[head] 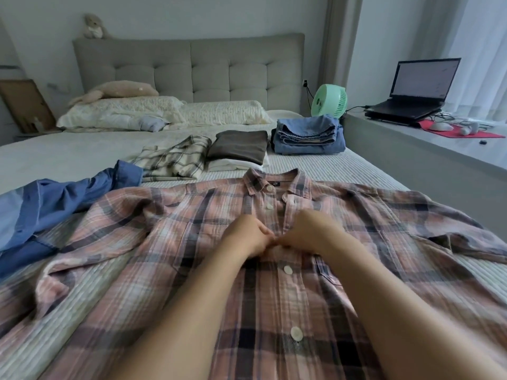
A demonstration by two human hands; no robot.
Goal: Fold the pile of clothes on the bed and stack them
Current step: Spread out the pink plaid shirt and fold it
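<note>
A pink plaid shirt is spread front-up across the near part of the bed, collar towards the headboard. Its button placket is pinched at chest height by the left hand and the right hand, whose fingers are curled on the fabric and meet at the middle. A crumpled blue shirt lies just beside the left sleeve. Further up the bed, a folded cream plaid shirt, a folded brown garment on white ones, and folded blue jeans are set side by side
</note>
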